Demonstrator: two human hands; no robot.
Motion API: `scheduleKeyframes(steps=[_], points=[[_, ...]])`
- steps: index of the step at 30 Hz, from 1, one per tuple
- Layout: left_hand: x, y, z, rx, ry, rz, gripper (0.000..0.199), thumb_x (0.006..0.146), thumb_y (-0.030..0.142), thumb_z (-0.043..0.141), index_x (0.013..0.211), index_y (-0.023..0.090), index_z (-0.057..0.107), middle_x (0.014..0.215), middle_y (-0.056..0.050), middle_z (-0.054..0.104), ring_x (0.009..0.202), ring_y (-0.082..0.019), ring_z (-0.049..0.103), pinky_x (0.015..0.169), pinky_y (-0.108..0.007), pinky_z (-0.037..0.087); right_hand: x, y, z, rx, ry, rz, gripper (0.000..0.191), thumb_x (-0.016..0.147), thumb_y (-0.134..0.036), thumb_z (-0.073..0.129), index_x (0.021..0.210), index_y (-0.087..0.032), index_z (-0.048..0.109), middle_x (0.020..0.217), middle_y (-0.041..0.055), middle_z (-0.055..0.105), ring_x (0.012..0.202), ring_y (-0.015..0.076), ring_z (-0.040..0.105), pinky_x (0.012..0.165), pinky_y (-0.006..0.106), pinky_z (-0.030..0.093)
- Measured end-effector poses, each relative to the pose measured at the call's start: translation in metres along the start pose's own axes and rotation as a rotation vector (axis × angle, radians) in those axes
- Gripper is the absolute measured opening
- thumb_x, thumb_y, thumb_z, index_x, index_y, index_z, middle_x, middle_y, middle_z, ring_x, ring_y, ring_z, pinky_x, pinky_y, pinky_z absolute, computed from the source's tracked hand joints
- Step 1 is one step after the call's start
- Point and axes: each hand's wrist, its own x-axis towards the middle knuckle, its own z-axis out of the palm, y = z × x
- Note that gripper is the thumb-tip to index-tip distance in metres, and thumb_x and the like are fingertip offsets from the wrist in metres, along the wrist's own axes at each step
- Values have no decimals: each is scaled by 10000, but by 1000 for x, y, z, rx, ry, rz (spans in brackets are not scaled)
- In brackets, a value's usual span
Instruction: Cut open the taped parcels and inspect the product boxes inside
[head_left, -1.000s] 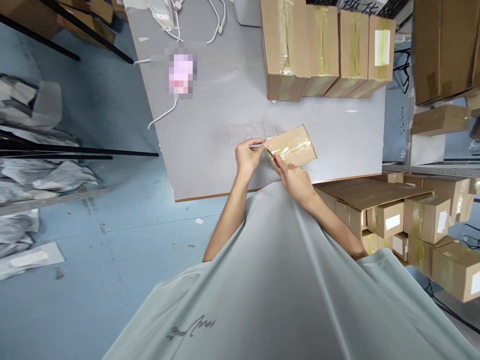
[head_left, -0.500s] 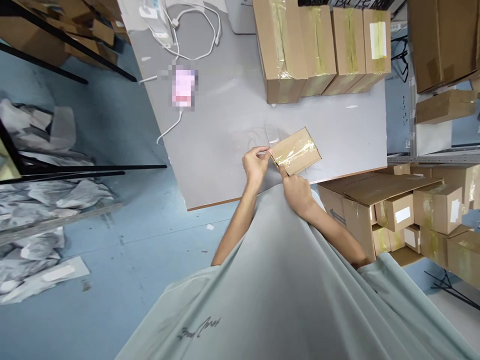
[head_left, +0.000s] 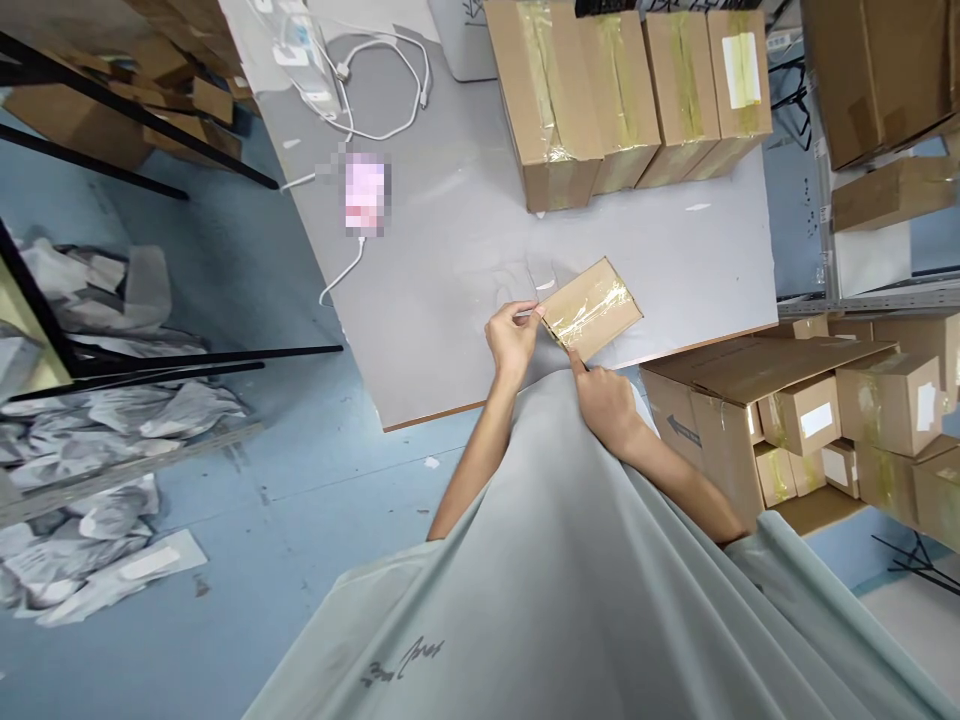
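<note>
Left hand [head_left: 511, 340] touches carton [head_left: 596, 303] (taped)

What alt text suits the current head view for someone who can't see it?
A person's left hand and right hand are at the left end of a small taped cardboard box on a grey table. Four larger taped boxes stand in a row beyond.

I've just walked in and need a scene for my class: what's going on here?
A person in a pale shirt has both hands at a small cardboard box on a grey table. The left hand is at its left corner; the right hand, index finger extended, is by its near corner. Tape runs along the box's top. A dark sliver at the right hand is unclear. Four larger taped boxes stand in a row farther back.
</note>
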Motion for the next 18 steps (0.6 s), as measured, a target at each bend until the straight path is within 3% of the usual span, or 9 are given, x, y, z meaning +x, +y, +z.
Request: scheduleKeyframes(steps=[6,9,12,15,18], points=[[1,3,0,47,35,43,193,1017,320,760,1141,206,854,1187,-89,887,1009,-263,858,961,-379,672,-17,7,-9,6,0,-45,745,1134,-35,428,1861,-156,319,1190,233,852,1106,275,868,901,307,646],[-1,8,2,121,59,184,285,1049,299,696,1292,209,815,1312,-120,851,1214,-298,819,1131,-454,643,-25,28,-12,37,75,-16,762,1169,-101,411,1898,-238,235,1228,194,850,1030,267,861,858,302,631],[-8,22,16,254,38,431,380,1086,282,623,1437,221,758,1544,-153,747,1522,-331,661,1342,-534,500,-13,65,-6,116,223,100,701,1230,-232,358,1909,-270,184,1275,167,849,1019,273,841,876,316,611],[-15,39,41,391,-139,642,428,1130,360,586,1519,245,724,1738,-135,612,1736,-370,428,1461,-642,287,10,103,6,201,349,160,674,1243,-284,306,1907,-251,195,1305,168,848,1046,291,819,912,340,595],[-17,46,65,482,-297,704,558,1123,480,621,1636,263,653,1839,-140,499,1810,-442,245,1456,-782,105,28,126,16,240,393,136,668,1238,-295,301,1900,-236,237,1315,178,846,1053,309,811,934,359,587]])
